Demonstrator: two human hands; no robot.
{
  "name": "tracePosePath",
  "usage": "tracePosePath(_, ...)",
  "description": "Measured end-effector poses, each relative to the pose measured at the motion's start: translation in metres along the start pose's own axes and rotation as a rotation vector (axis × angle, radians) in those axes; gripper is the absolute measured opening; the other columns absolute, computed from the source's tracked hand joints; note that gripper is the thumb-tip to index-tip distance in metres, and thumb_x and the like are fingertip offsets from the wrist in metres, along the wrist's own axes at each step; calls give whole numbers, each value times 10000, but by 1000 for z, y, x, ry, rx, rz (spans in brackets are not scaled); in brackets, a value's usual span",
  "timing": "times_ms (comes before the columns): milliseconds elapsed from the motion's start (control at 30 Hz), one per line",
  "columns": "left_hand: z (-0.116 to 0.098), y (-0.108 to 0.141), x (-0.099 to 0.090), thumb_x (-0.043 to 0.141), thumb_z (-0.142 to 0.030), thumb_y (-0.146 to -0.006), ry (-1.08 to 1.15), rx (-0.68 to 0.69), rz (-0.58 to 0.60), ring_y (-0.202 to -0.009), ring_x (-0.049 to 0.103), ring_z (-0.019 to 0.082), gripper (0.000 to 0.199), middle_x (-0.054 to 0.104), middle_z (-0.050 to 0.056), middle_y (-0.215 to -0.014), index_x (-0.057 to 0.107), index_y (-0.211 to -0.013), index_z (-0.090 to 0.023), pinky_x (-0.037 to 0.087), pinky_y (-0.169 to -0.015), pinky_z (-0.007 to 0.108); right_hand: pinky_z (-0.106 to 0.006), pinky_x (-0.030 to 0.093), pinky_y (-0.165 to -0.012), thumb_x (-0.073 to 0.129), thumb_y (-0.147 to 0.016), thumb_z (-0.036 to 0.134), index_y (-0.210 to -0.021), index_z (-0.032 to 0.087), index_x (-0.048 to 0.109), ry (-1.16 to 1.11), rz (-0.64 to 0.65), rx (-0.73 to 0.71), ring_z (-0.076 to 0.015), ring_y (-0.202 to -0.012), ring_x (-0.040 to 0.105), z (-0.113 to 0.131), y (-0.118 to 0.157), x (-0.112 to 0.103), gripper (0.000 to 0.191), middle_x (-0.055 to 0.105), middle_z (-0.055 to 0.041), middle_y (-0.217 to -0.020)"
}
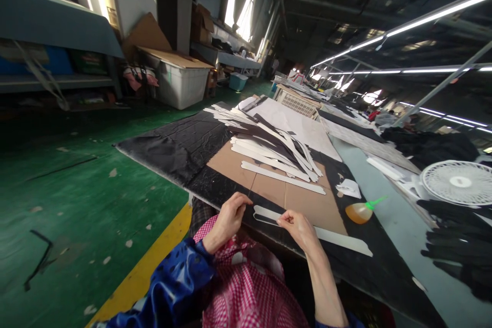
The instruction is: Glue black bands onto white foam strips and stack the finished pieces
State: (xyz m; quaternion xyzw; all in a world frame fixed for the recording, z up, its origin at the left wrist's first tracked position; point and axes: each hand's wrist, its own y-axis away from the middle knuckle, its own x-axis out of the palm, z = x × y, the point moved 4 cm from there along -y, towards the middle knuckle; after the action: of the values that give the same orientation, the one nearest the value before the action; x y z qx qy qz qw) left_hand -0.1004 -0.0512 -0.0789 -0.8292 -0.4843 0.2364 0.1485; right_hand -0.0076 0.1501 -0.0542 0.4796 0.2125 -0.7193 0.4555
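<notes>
My right hand (299, 228) pinches a long white strip (342, 240) with a notched end, which lies along the near edge of the black-covered table (161, 156). Just left of the strip's end is my left hand (229, 217), its thumb and fingers pressed together; whatever they may hold is too small to make out. Beyond my hands, a single white strip (282, 178) lies across a sheet of brown cardboard (226, 166). Behind it spreads a loose pile of white and dark strips (265, 138), overlapping one another.
To the right stand a squeeze bottle (359, 212) with amber liquid and green nozzle, a small white piece (349, 188) and a white fan (460, 182). Dark fabric (461, 251) lies at far right. A grey bin (180, 82) stands on the green floor (69, 189).
</notes>
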Motion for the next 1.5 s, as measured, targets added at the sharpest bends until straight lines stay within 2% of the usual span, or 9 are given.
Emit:
tracePosePath(200,-3,4,21,513,-161,-903,-257,28,70,-872,529,179,185,643,38,-889,688,-847,-187,449,-819,324,-253,377,-633,590,-732,342,-698,235,660,20,-3,4,-188,-730,633,-1,-1,1,132,694,1,-705)
tracePosePath(433,-8,8,31,482,-198,-934,-504,95,124,-853,493,188,245,628,40,-860,695,-814,-193,404,-768,332,-253,372,-644,588,-741,331,-720,236,667,29,2,0,-185,-768,636,-3,-1,1,126,700,2,-743)
tracePosePath(633,-13,3,19,541,-192,-898,-567,103,122,-930,489,216,190,628,47,-941,690,-781,-207,398,-780,364,-247,337,-600,601,-748,314,-685,240,637,86,-22,38,-164,-707,616,12,4,4,104,680,17,-695)
tracePosePath(867,-17,0,-7,468,-103,-889,-382,24,-107,-981,502,209,209,616,60,-1037,640,-976,-182,451,-877,376,-244,312,-572,636,-737,311,-695,236,595,65,-29,-4,-146,-659,584,29,6,12,96,670,25,-698)
tracePosePath(933,-23,1,3,411,-102,-909,-318,39,-59,-930,523,191,242,620,55,-990,636,-940,-182,468,-838,343,-245,315,-573,635,-748,315,-686,235,596,65,-21,-18,-148,-653,585,30,5,13,108,661,22,-676)
tracePosePath(1067,-24,6,45,378,-78,-905,-298,46,169,-848,532,178,282,614,48,-885,641,-896,-179,472,-783,311,-253,328,-585,626,-762,319,-718,240,608,109,-20,-28,-162,-677,597,30,3,13,93,664,11,-693)
tracePosePath(1167,-11,7,67,407,-85,-899,-356,23,197,-840,517,186,255,605,46,-865,644,-889,-180,455,-790,324,-255,350,-597,623,-749,318,-730,237,611,72,-1,-44,-166,-681,608,23,4,10,83,674,11,-700)
tracePosePath(1333,0,8,72,409,-105,-910,-409,33,189,-836,506,191,257,597,44,-866,650,-912,-195,434,-779,330,-245,401,-617,631,-711,340,-738,222,646,-130,6,-91,-161,-680,626,-7,6,-3,123,691,7,-710)
tracePosePath(1500,-6,9,68,412,-100,-910,-415,65,218,-844,496,192,305,603,45,-897,659,-1045,-217,426,-777,328,-243,419,-616,612,-712,354,-701,218,657,-122,-38,-9,-159,-656,620,-33,2,-9,144,685,4,-674)
